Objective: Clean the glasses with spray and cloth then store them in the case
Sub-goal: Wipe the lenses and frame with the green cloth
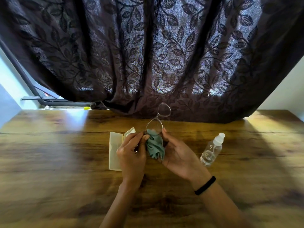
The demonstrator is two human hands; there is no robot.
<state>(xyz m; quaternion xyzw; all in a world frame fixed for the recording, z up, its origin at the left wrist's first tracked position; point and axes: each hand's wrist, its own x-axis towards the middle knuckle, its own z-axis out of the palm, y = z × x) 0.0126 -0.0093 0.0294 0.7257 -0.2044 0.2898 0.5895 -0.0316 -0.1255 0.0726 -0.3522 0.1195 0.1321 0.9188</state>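
Observation:
Thin-rimmed glasses (158, 118) are held upright above the wooden table (57, 153), one lens over the other. My left hand (131, 152) pinches the lower lens rim together with a green cloth (155, 146), which hangs down between my hands. My right hand (177, 153) steadies the frame from the right, fingertip on the rim. A cream case (114, 150) lies open on the table, partly hidden behind my left hand. A clear spray bottle (212, 149) with a white cap stands to the right of my right hand.
A dark leaf-patterned curtain (148, 55) hangs over the table's far edge, just behind the glasses. A window frame (41, 99) shows at the back left. A black band circles my right wrist.

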